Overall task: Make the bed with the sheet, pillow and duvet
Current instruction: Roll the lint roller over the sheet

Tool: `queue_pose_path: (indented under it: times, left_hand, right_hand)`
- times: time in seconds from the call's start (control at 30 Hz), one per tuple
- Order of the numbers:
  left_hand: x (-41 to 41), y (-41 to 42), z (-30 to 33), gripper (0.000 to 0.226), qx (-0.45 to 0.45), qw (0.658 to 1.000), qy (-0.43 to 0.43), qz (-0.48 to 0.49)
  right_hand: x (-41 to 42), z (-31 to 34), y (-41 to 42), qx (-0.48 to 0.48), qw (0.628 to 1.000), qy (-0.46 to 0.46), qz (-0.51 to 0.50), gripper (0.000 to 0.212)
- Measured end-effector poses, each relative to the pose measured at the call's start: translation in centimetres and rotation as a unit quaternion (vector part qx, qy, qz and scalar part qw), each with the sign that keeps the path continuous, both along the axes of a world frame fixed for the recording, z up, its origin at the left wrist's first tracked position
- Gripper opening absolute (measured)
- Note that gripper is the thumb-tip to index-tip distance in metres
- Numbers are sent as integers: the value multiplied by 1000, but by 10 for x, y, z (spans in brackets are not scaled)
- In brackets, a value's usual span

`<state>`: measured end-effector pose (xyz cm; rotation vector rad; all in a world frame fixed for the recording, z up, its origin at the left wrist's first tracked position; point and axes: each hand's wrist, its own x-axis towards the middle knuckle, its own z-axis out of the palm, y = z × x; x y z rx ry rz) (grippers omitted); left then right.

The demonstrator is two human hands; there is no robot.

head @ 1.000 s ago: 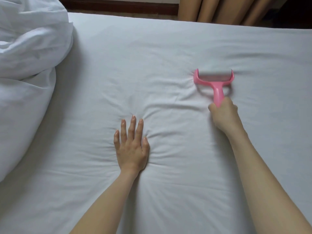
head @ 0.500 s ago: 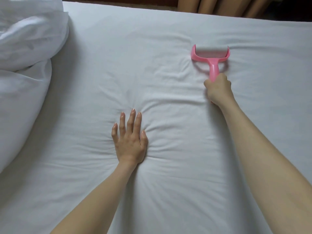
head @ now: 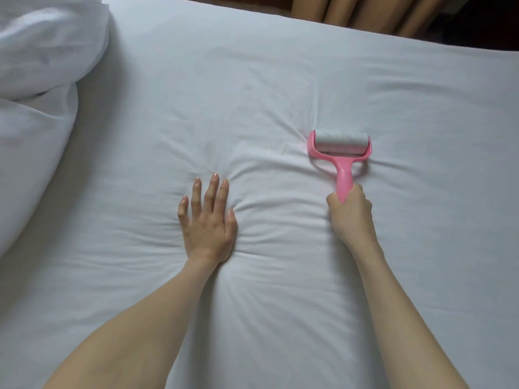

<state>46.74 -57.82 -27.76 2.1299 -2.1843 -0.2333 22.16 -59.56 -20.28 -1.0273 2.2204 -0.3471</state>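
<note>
At nine to eleven o'clock I see the bunched duvet (head: 36, 108). My left hand (head: 207, 223) presses flat, fingers slightly apart, on the white sheet (head: 224, 94). At three o'clock my right hand (head: 351, 211) clamps the pink lint roller (head: 341, 153), its roll resting on the sheet.

Head camera looks steeply down, close over the bed (head: 252, 80)

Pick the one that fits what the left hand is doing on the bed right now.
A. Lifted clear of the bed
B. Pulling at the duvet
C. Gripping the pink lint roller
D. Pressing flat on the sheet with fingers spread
D: the left hand lies flat on the sheet, creases fanning out from it, while the right hand grips the lint roller.
</note>
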Motion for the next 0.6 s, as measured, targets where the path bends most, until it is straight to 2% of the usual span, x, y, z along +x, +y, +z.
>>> queue_pose_path:
  times: [0.37,0.5,0.6]
  left_hand:
    - [-1,0,1,59,7,1000,-3,5]
    - [-1,-1,0,59,13,1000,-4,7]
    - [1,-1,-1,59,16,1000,-2,7]
  right_hand:
    - [-26,7,-127,-20,997,48,56,45]
    - [-30,22,-174,-12,996,51,74,39]
    - [-27,24,-177,-14,996,40,77,38]
